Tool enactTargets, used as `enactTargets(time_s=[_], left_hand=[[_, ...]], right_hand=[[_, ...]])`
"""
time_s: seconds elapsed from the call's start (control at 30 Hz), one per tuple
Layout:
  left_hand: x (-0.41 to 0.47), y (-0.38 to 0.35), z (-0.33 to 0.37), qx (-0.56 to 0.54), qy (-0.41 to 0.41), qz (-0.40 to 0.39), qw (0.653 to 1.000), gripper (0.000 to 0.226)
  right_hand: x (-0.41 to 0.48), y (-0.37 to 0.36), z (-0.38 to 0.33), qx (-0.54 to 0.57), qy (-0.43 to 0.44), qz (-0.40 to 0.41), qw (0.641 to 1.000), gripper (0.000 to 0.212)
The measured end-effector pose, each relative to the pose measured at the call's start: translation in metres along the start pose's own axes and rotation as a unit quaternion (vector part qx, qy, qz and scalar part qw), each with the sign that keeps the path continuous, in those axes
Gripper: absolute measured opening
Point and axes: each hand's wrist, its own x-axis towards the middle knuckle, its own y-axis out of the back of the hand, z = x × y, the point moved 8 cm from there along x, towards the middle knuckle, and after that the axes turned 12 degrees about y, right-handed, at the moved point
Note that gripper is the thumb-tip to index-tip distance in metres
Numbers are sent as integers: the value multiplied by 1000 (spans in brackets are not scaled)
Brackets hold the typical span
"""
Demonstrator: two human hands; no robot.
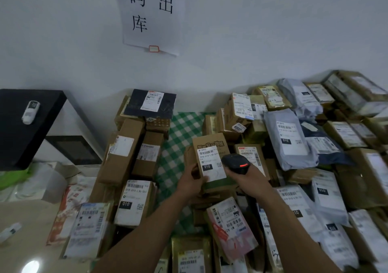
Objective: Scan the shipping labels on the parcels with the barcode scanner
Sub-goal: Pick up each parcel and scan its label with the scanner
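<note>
My left hand [192,181] grips the lower left edge of a brown cardboard parcel [211,144], held upright in the middle of the view. Its white shipping label [211,163] with a barcode and "010" faces me. My right hand [244,178] holds a black barcode scanner [235,163] just right of the label. A red light glows on the scanner's top. The scanner's head hides part of the parcel's right edge.
Labelled boxes are stacked at the left [126,153], and a large heap of boxes and grey mailer bags [291,140] fills the right. A green checked cloth [178,138] shows between them. A black shelf [23,125] stands far left, a paper sign [151,14] hangs on the wall.
</note>
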Motion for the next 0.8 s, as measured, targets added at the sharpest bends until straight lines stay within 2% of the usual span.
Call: enactTargets(time_s=[0.1, 0.27, 0.43, 0.5, 0.6, 0.7, 0.8], left_hand=[[-6, 7, -6, -78, 3, -14, 997, 48], [-22, 3, 1, -129, 1, -71, 989, 44], [-45, 9, 12, -142, -55, -119, 981, 62], [-59, 16, 22, -121, -99, -103, 982, 79], [-73, 29, 31, -98, -130, -36, 986, 104], [-90, 39, 44, -105, -167, 8, 980, 88], [-106, 42, 53, -96, -210, 28, 973, 75]], right_hand=[[1, -6, 2, 8, -1, -8, 1000, 35], [-3, -6, -13, 10, 40, 8, 999, 36], [-22, 9, -28, 44, 71, 35, 996, 43], [-34, 14, -37, 56, 88, 38, 994, 43], [-53, 14, -52, 73, 113, 21, 991, 42], [-70, 11, -69, 80, 134, -11, 988, 38], [-83, 14, -80, 69, 137, -3, 988, 33]])
